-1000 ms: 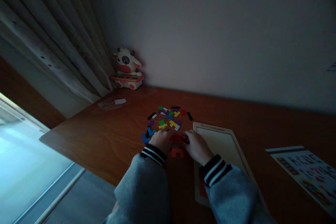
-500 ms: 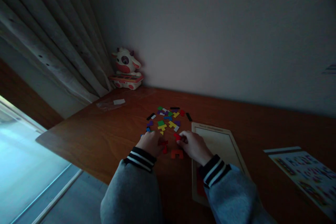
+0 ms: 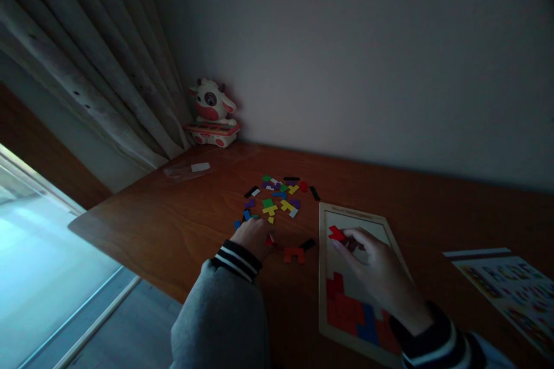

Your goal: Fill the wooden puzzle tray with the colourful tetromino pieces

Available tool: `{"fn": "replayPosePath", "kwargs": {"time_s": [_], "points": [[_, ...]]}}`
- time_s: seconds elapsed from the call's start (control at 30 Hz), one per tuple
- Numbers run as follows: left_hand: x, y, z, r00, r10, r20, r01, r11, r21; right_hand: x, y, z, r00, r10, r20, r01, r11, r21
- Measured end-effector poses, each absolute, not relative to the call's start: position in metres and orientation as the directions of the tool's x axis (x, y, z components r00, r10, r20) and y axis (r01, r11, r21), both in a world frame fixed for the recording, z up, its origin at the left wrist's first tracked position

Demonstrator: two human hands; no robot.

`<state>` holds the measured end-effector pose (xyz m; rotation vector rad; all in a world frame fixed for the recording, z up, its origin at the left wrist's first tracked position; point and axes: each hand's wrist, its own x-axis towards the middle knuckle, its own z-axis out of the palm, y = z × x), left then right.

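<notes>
While the right hand (image 3: 381, 274) holds a red puzzle piece (image 3: 336, 233) in a closed fingertip grip over the far left part of the wooden puzzle tray (image 3: 322, 277), the left hand (image 3: 255, 237) rests, fingers curled, on another red piece (image 3: 269, 239) on the counter (image 3: 173, 230). Loose colored pieces (image 3: 277, 196) lie just beyond, an orange piece (image 3: 294, 254) between the hands.

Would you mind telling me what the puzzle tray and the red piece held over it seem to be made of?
Puzzle tray: pale, matte, with a raised rim; probably unfinished wood.
Red piece, in the right hand: flat, evenly coloured; likely painted wood, possibly plastic, too dim to be sure.
</notes>
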<state>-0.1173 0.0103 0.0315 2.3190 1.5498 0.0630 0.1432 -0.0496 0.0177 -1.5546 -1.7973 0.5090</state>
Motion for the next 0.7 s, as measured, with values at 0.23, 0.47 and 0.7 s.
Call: {"fn": "replayPosePath", "kwargs": {"time_s": [0.23,0.47,0.7], "points": [[-0.109,0.010,0.031,0.340,0.922,-0.184,0.901,-0.263,0.346,0.176,-0.051,0.010,0.056,0.958,0.283,0.696,0.166,-0.699],[-0.109,0.010,0.029,0.279,0.947,-0.157,0.925,-0.221,0.308,0.202,-0.055,-0.004,0.196,0.952,0.234,0.655,0.050,-0.754],[-0.111,0.014,0.033,0.224,0.948,-0.227,0.947,-0.156,0.282,0.200,-0.057,0.003,0.205,0.952,0.226,0.625,0.051,-0.779]]}}
